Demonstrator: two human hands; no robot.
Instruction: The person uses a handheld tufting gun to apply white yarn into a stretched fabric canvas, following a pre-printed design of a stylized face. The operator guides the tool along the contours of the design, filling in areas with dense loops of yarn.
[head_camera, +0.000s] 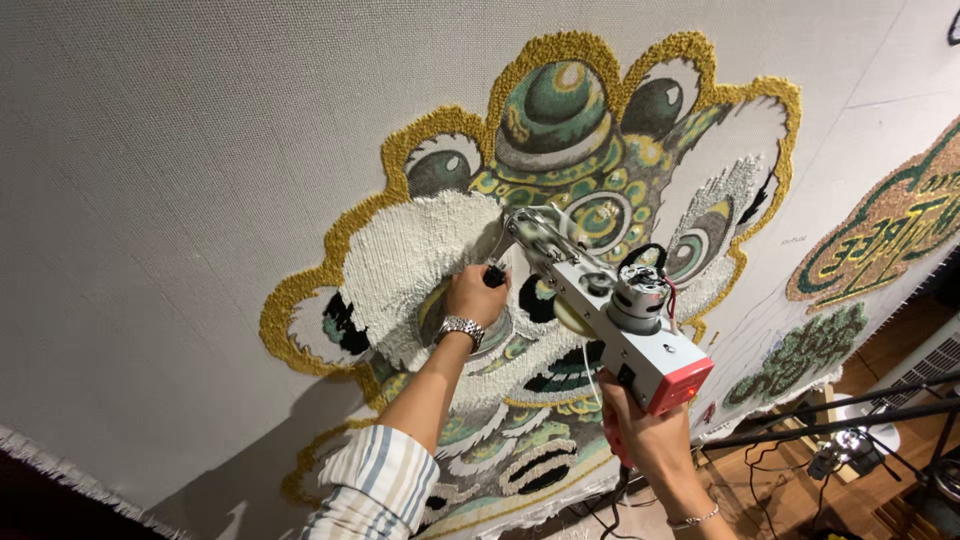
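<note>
Both hands clamp the tufting gun (610, 310), left hand (476, 296) on its front knob, right hand (645, 430) on the rear grip; it looks rigid and fairly heavy.

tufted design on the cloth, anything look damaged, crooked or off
Nothing stands out as damaged. The tufted design sits on taut backing cloth, with some areas unfilled. The left hand grips the tufting gun's front knob and the right hand its rear handle. The cloth's lower edge is frayed.
</note>
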